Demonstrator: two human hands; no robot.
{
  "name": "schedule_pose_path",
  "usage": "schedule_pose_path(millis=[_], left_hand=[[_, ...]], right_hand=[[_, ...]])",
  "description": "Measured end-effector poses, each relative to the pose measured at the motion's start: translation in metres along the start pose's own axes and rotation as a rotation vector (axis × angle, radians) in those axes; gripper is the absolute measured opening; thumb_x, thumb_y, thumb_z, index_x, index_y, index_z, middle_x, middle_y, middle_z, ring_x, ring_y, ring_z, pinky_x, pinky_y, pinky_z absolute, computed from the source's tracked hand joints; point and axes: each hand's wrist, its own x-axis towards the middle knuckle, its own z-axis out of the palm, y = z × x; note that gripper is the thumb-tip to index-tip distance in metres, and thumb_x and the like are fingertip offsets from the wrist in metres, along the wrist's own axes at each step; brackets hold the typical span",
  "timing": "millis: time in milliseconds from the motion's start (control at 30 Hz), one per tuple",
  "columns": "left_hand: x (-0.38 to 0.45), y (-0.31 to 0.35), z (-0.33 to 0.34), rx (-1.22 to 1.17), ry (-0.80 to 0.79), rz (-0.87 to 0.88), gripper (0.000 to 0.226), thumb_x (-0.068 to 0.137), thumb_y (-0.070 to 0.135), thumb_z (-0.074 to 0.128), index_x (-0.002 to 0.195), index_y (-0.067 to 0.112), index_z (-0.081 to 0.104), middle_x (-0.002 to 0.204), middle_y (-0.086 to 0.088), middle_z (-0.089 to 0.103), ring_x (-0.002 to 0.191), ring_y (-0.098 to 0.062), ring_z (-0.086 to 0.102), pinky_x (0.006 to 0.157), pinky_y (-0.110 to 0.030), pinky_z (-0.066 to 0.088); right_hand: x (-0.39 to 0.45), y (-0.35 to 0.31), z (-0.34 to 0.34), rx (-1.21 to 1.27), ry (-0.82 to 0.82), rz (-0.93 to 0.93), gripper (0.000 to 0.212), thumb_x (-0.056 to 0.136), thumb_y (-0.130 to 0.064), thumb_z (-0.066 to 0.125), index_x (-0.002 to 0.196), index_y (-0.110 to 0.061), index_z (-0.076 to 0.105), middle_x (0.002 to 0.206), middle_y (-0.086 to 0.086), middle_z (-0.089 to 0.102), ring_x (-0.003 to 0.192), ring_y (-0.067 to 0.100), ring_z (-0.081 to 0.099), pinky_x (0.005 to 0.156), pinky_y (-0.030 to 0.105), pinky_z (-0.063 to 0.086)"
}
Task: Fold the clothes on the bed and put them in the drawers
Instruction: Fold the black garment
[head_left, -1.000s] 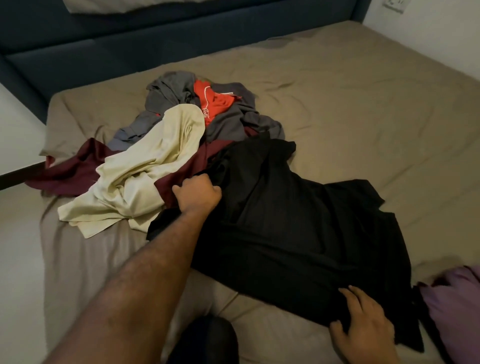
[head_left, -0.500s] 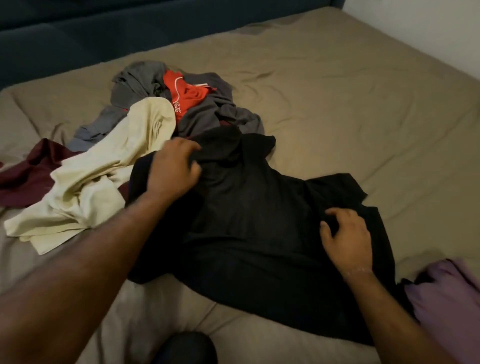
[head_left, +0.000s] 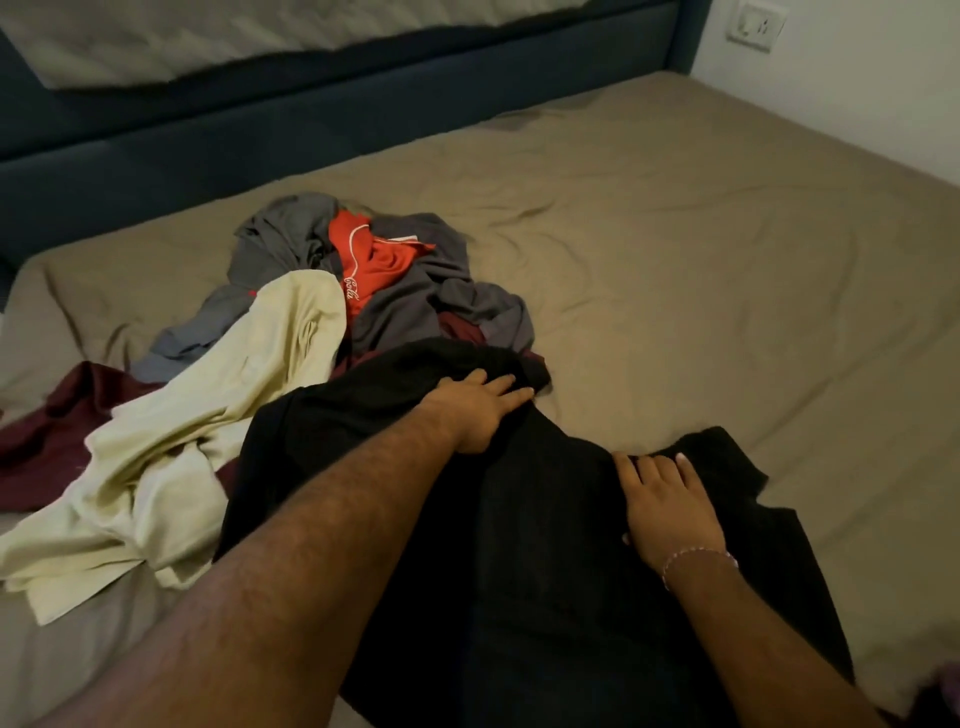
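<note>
Two hands lie on a black garment (head_left: 545, 545) spread over the near part of the bed (head_left: 701, 291), at about 6 o'clock in the view. The left hand (head_left: 480, 410) lies flat on the garment's far end, fingers straight and pointing toward 3 o'clock, gripping nothing. The right hand (head_left: 667, 506) rests palm down on the cloth a little nearer and toward 4 o'clock, fingers relaxed and slightly spread; a beaded bracelet (head_left: 698, 561) circles its wrist. Toward 10 o'clock from the garment sits a loose heap: a cream garment (head_left: 208, 457) touching the black one, a maroon garment (head_left: 47, 441) beneath it, then a grey garment (head_left: 415, 301) with a red shirt (head_left: 374, 265) on top. A dark blue headboard (head_left: 260, 135) runs along 12 o'clock.
</note>
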Motion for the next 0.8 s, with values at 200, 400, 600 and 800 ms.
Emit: schedule_pose_path(millis=[200,400,600,800], left_hand=[[0.023,0.024,-0.011,0.098,0.041,0.281,0.080,0.095,0.014,0.058,0.161,0.041,0.023,0.170,0.009,0.022,0.138,-0.028,0.044,0.103,-0.044,0.046],[0.011,0.023,-0.043,0.354,0.047,-0.079,0.036,0.105,0.026,0.045,0.139,0.022,0.057,0.141,-0.008,0.058,0.126,-0.031,0.054,0.104,-0.049,0.042],[-0.073,-0.015,-0.032,0.381,0.506,-0.072,0.018,0.091,0.029,0.060,0.105,0.022,0.069,0.107,-0.002,0.064,0.108,-0.031,0.049,0.086,-0.049,0.034],[-0.152,-0.054,0.018,0.350,0.527,-0.271,0.015,0.079,0.030,0.072,0.092,0.021,0.069,0.097,0.000,0.061,0.109,-0.033,0.048,0.091,-0.054,0.033]], right_hand=[[0.004,-0.001,-0.002,0.069,-0.086,0.069,0.105,0.078,-0.050,0.079,0.158,-0.029,0.014,0.139,0.000,0.056,0.136,0.027,0.041,0.119,0.050,0.030],[0.009,-0.001,-0.027,0.085,-0.190,0.180,0.084,0.072,-0.058,0.083,0.141,-0.030,0.043,0.141,0.004,0.047,0.137,0.030,0.037,0.115,0.055,0.034],[-0.030,0.034,-0.038,-0.017,-0.024,0.236,0.052,0.080,-0.072,0.066,0.117,-0.035,0.072,0.137,0.000,0.047,0.128,0.025,0.039,0.106,0.050,0.041],[-0.086,0.065,-0.036,-0.047,0.163,0.171,0.040,0.054,-0.037,0.095,0.086,-0.020,0.079,0.102,0.007,0.059,0.101,0.033,0.052,0.086,0.048,0.040]])
